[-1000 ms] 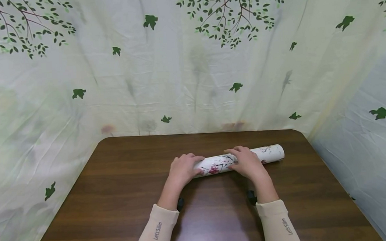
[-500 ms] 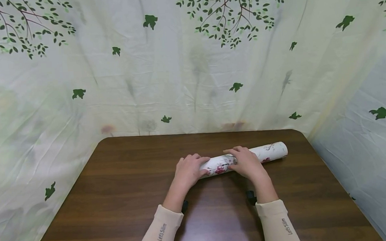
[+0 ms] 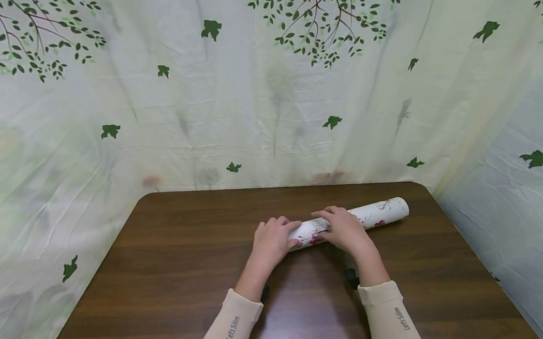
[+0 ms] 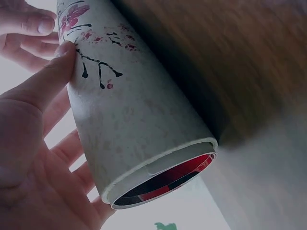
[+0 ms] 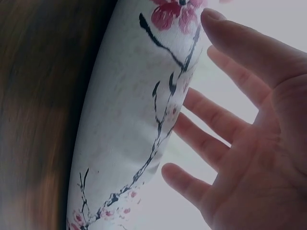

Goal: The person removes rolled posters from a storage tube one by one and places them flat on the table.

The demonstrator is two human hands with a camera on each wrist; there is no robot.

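lying under both spread hands (image 3: 273, 240) (image 3: 343, 229): floral roll (image 3: 384, 213), right end jutting out.

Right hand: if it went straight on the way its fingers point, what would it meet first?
Most likely the white floral tube, which lies right at the right hand; exact contact is hard to judge.

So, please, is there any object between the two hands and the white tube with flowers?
Nothing visible stands in between. The left hand rests directly on the white tube near one end, and the right hand lies across its middle part. No other object shows between them and it.
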